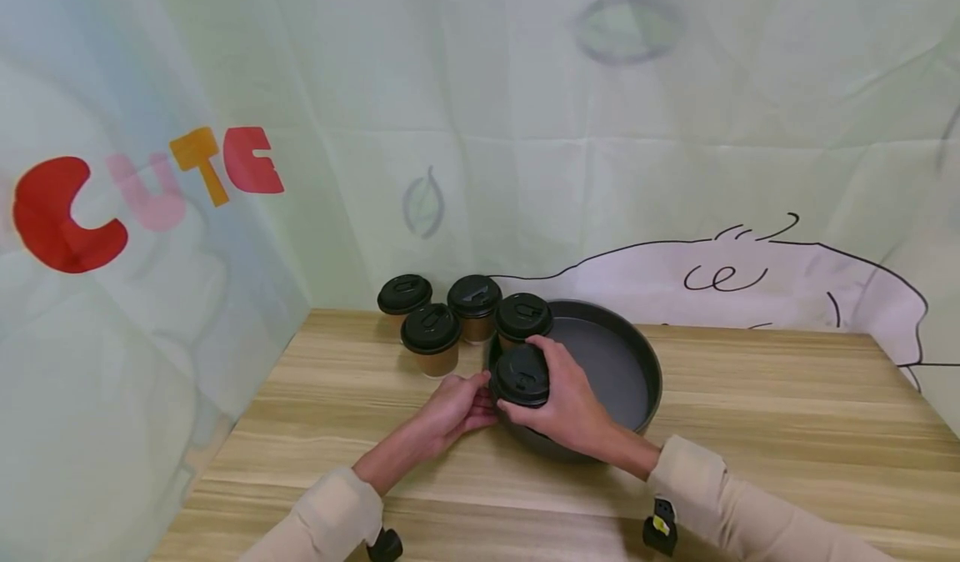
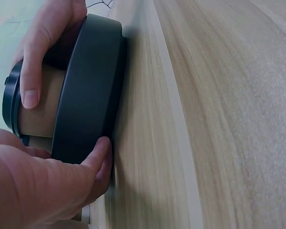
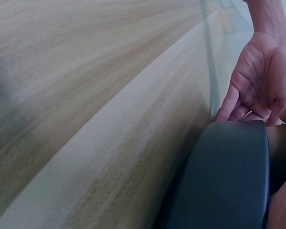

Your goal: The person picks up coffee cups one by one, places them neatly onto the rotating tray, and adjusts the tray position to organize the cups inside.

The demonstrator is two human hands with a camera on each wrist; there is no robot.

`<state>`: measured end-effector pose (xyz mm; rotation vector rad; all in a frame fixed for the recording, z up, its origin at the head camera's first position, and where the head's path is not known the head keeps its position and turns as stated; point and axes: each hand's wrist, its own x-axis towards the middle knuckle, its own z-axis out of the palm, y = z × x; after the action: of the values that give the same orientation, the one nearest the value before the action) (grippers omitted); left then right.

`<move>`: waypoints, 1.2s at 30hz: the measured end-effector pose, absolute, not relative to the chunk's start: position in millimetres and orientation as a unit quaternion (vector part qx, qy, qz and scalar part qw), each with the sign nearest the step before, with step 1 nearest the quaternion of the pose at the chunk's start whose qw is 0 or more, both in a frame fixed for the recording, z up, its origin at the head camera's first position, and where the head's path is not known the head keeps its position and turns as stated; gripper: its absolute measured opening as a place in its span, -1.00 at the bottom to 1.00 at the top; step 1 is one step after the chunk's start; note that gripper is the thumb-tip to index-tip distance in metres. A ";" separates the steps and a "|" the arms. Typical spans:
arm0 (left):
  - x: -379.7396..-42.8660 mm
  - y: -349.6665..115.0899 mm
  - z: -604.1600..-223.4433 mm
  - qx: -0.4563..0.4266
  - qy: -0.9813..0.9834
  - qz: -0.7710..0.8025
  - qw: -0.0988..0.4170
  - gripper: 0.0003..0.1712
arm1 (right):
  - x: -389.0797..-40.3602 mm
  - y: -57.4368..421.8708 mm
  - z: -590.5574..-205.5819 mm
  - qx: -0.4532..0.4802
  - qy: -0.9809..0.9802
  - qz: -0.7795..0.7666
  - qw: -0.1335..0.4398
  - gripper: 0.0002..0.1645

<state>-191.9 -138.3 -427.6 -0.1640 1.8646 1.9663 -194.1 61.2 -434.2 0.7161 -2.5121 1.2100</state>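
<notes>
**Cup held at the pan's left side**

The right hand (image 1: 568, 399) grips a cup (image 1: 521, 378) at the near left of the pan (image 1: 617, 366), thumb and fingers around its body. The base is hidden behind the pan's wall, so I cannot tell whether it touches the floor of the pan. Done well, this seems to call for an upright cup, a light squeeze that spares its walls, and a release only once the base sits flat, clear of the second cup (image 1: 523, 315) just beyond.

The left hand (image 1: 450, 412) appears to steady the pan: its fingers reach out against the outer wall on the near left, not wrapped around anything. Both forearms come in from the near side, the right one slanting leftward past the near rim. Three other cups (image 1: 433, 349) stand farther left on the table (image 1: 757, 420).
</notes>
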 end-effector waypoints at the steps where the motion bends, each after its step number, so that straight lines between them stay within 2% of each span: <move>1: -192.1 -138.4 -427.9 -0.058 0.671 0.708 0.212 -0.54 | -194.0 61.3 -433.6 0.248 -0.865 0.416 0.128 0.06; 11: -192.1 -138.8 -427.9 -0.048 0.670 0.710 0.211 -0.51 | -194.6 74.4 -429.9 0.242 -0.869 0.420 0.102 0.27; 14: -191.1 -138.5 -428.3 -0.050 0.669 0.712 0.207 -0.53 | -195.6 88.3 -429.9 0.225 -0.868 0.431 0.104 0.11; 18: -190.4 -138.5 -428.8 -0.051 0.667 0.715 0.205 -0.55 | -201.5 116.4 -430.7 0.208 -0.873 0.420 0.135 -0.16; 22: -190.6 -138.8 -429.2 -0.053 0.666 0.715 0.204 -0.55 | -214.1 149.6 -433.8 0.176 -0.893 0.381 0.162 -0.22; 25: -191.0 -138.9 -429.9 -0.052 0.665 0.717 0.204 -0.55 | -223.8 173.9 -438.3 0.143 -0.909 0.356 0.163 -0.24; 29: -191.1 -138.8 -430.4 -0.050 0.663 0.718 0.206 -0.56 | -231.1 200.1 -443.8 0.106 -0.916 0.365 0.130 -0.30; 36: -190.5 -138.7 -429.5 -0.050 0.662 0.720 0.204 -0.57 | -238.2 219.1 -444.3 0.064 -0.905 0.419 0.026 -0.35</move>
<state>-190.5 -138.7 -429.5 -0.1394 1.8456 2.0069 -238.2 219.1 -444.3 0.1963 -2.7977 1.2948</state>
